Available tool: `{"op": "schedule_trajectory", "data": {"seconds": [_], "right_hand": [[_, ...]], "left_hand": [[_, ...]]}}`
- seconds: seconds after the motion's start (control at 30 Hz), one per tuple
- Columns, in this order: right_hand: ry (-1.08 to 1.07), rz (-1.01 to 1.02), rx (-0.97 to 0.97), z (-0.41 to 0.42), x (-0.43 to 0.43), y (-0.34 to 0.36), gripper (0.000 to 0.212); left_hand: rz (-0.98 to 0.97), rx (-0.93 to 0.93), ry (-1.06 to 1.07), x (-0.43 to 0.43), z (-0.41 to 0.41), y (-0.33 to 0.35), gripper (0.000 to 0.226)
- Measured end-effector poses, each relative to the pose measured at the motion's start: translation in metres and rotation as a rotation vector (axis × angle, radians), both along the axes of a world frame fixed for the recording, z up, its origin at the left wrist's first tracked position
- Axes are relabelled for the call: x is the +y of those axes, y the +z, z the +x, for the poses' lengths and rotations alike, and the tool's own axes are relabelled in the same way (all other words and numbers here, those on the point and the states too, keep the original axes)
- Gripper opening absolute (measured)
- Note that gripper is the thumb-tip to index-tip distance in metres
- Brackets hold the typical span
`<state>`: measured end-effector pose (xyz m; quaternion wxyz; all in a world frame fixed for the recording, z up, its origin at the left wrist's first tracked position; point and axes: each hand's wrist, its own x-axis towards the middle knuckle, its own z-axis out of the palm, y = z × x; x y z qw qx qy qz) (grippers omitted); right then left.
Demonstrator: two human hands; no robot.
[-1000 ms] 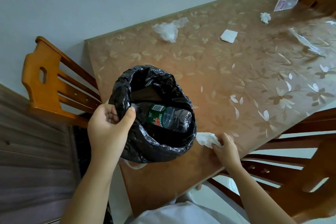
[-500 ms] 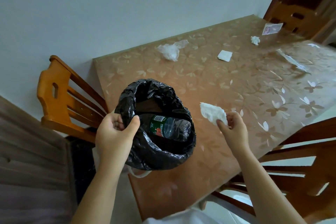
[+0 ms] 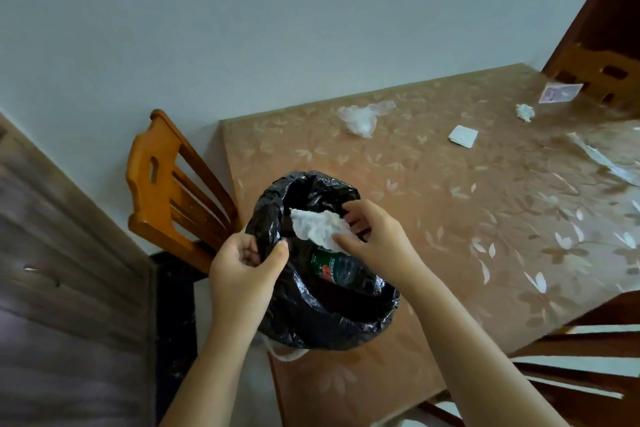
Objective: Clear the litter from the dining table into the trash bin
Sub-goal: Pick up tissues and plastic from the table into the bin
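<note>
A trash bin lined with a black bag hangs at the table's near left corner. My left hand pinches the bag's left rim and holds it open. My right hand holds a crumpled white tissue over the bag's mouth. A plastic bottle with a green label lies inside the bag. More litter lies on the table: a clear plastic bag, a folded white paper, a small tissue ball, a clear wrapper and a printed slip.
Wooden chairs stand at the table's left end, far right end and near right side. A grey wall runs behind the table. A dark wooden cabinet stands at the left.
My right hand lifted the white tissue off the table's near edge and carried it left, over the open bag. My left hand kept hold of the bag's rim.
</note>
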<state>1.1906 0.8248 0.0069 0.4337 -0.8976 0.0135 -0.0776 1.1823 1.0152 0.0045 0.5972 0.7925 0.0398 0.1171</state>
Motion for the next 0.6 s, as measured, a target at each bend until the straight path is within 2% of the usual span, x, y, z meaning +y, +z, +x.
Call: {"op": "schedule_trajectory", "data": {"seconds": [0.07, 0.2, 0.4, 0.6], "right_hand": [[0.081, -0.023, -0.001, 0.002, 0.006, 0.0, 0.042], [0.099, -0.078, -0.06, 0.007, 0.005, 0.0, 0.04], [-0.043, -0.222, -0.124, 0.02, 0.001, 0.0, 0.031], [-0.238, -0.26, -0.102, 0.016, 0.028, -0.009, 0.028]], "left_hand": [[-0.026, 0.013, 0.03, 0.005, -0.002, -0.001, 0.02], [-0.07, 0.041, 0.121, 0.017, -0.008, -0.004, 0.026], [-0.189, 0.06, 0.235, 0.039, -0.011, -0.003, 0.026], [-0.227, 0.057, 0.184, 0.08, 0.007, -0.006, 0.019]]}}
